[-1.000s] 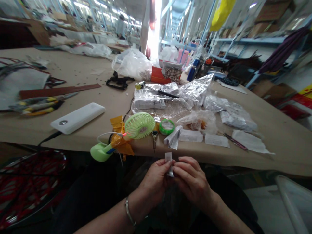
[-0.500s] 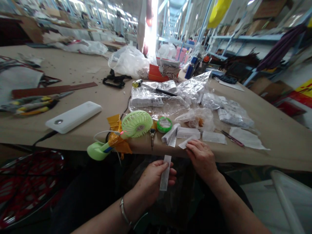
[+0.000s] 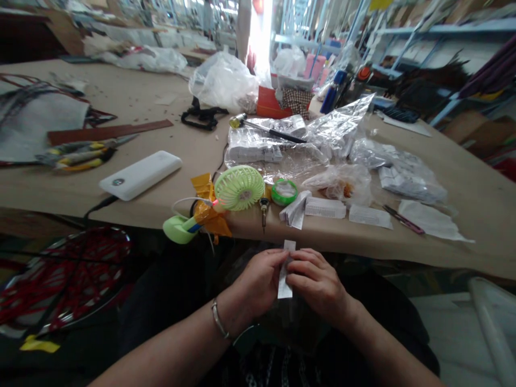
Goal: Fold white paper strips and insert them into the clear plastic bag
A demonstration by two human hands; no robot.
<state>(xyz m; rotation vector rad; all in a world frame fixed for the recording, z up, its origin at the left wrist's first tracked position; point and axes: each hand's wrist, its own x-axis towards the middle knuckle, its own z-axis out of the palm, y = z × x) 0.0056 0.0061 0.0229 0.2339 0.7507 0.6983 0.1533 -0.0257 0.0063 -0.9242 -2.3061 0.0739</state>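
Note:
In front of the table edge, my left hand (image 3: 261, 282) pinches a narrow white paper strip (image 3: 285, 290) between thumb and fingers. Closed fingers of my right hand (image 3: 318, 284) grip the same strip from the other side. The strip stands roughly upright and seems to carry faint print; whether a second layer lies against it I cannot tell. On the table just beyond are a folded stack of white slips (image 3: 295, 210), a printed slip (image 3: 324, 208) and another slip (image 3: 371, 216). A green round container (image 3: 284, 192) sits behind the stack.
A green fan (image 3: 239, 188) is taped at the table edge, beside a pointed screwdriver-like tool (image 3: 264, 210). A white power bank (image 3: 141, 174) and pliers (image 3: 86, 155) lie left. Behind are a hammer (image 3: 274, 131) and plastic-wrapped paper bundles (image 3: 253, 149). Tweezers (image 3: 404, 219) lie right.
My right hand has come off the table with the small slip that lay under its fingers and joined my left hand at the strip. The view has shifted slightly.

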